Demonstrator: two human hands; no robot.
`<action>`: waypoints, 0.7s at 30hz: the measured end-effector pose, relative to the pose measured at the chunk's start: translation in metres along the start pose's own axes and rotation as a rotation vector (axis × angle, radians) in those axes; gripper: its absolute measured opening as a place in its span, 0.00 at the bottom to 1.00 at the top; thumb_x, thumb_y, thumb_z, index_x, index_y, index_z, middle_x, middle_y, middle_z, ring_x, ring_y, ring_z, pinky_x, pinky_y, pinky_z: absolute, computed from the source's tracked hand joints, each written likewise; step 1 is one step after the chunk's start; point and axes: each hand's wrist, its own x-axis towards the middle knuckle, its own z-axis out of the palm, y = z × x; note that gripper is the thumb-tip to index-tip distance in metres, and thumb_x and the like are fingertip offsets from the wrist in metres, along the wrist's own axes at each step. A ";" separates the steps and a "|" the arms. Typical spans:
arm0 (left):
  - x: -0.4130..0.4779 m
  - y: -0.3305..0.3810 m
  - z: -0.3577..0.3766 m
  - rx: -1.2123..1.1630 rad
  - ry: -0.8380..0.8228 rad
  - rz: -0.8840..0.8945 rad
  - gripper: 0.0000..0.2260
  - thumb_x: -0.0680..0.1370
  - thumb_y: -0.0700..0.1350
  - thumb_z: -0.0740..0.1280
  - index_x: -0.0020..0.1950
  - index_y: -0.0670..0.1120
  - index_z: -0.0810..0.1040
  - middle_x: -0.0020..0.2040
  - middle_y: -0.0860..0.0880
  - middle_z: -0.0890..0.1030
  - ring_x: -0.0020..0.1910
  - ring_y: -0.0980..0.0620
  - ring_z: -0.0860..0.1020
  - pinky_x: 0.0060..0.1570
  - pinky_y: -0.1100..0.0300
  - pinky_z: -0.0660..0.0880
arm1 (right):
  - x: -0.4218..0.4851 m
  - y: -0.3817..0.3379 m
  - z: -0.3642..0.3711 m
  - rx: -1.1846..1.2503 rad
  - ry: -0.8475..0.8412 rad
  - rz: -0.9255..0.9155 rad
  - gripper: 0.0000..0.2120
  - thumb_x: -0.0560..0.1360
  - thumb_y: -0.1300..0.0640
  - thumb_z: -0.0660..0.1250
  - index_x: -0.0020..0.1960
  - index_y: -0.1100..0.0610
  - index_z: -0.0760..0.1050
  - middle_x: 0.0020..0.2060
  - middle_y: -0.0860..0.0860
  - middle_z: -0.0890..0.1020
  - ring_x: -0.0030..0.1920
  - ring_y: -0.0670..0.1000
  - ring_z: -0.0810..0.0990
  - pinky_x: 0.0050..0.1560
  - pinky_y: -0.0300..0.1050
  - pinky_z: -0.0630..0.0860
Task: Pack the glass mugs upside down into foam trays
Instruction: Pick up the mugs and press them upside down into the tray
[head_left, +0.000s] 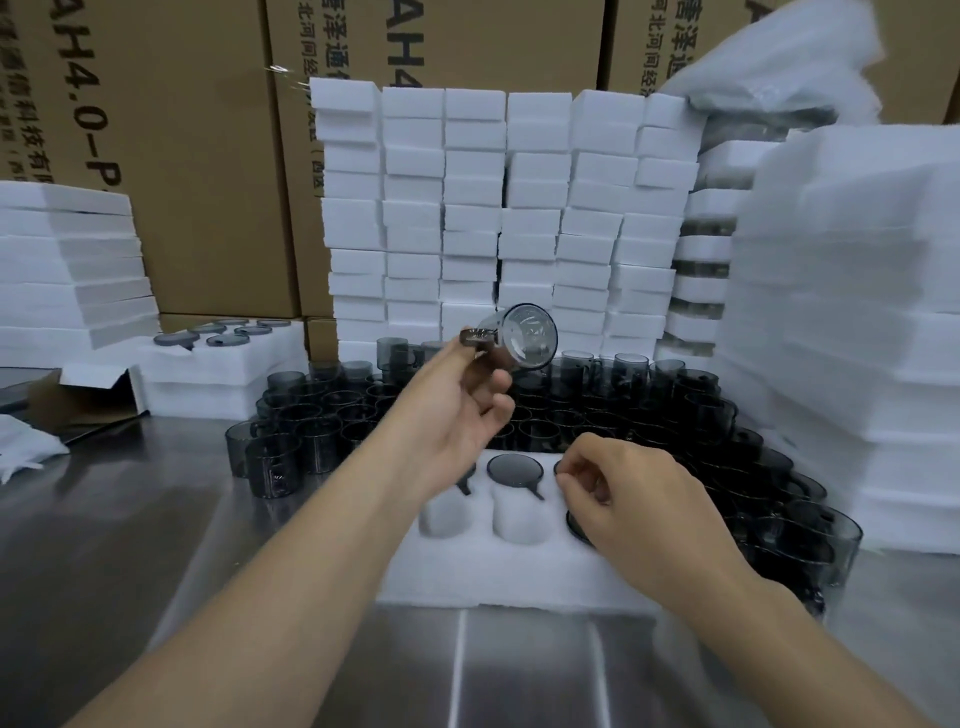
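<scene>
Left hand (457, 410): raised above the loose mugs (571, 410), holding the raised mug (527, 338) by its handle; the thumb tip sits at the handle loop and the other fingers (491, 382) are curled close beneath it, with a narrow gap. Raised mug: smoky grey glass, tilted on its side in the air with its base turned toward the camera, clear of the tray (519, 577). Right hand (634, 499): low over the right side of the tray, fingers bent tightly downward, fingertips (569, 486) at the rear right pocket; whether they grip a mug there or only touch it cannot be told. Tray: white foam, lying on the steel table (130, 545) just in front of the loose mugs. Middle mug (514, 470): seated upside down in the rear middle pocket, handle pointing to the front right. Front-right mug (576, 525): only a dark edge shows from under the right hand. Two front pockets (447, 512), left and middle, show bare foam. Loose mugs: crowded upright behind and to the right of the tray, some touching it. Foam stacks (493, 208): white, piled high behind the mugs and at both sides. Packed tray (223, 338): far left, filled with mugs base up. Boxes (182, 156): brown cardboard, printed, at the back.
</scene>
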 end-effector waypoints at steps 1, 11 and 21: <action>-0.003 -0.005 -0.003 -0.086 -0.010 -0.031 0.11 0.89 0.44 0.59 0.51 0.44 0.76 0.38 0.48 0.81 0.29 0.56 0.75 0.29 0.64 0.74 | 0.000 0.000 0.001 -0.006 0.012 -0.001 0.02 0.81 0.44 0.67 0.50 0.41 0.76 0.38 0.35 0.79 0.42 0.38 0.78 0.39 0.38 0.73; -0.021 -0.015 -0.017 0.044 -0.258 -0.191 0.14 0.81 0.51 0.67 0.38 0.47 0.84 0.34 0.53 0.77 0.27 0.57 0.66 0.39 0.61 0.69 | -0.004 -0.031 0.007 0.810 0.146 -0.022 0.26 0.79 0.36 0.71 0.75 0.42 0.75 0.55 0.41 0.87 0.51 0.44 0.87 0.46 0.36 0.79; -0.037 -0.017 0.000 0.243 -0.232 -0.076 0.21 0.82 0.61 0.69 0.67 0.47 0.83 0.66 0.45 0.86 0.61 0.46 0.86 0.51 0.56 0.83 | 0.003 -0.018 -0.014 0.984 0.306 0.031 0.29 0.80 0.53 0.75 0.78 0.42 0.72 0.61 0.42 0.85 0.60 0.46 0.85 0.46 0.38 0.85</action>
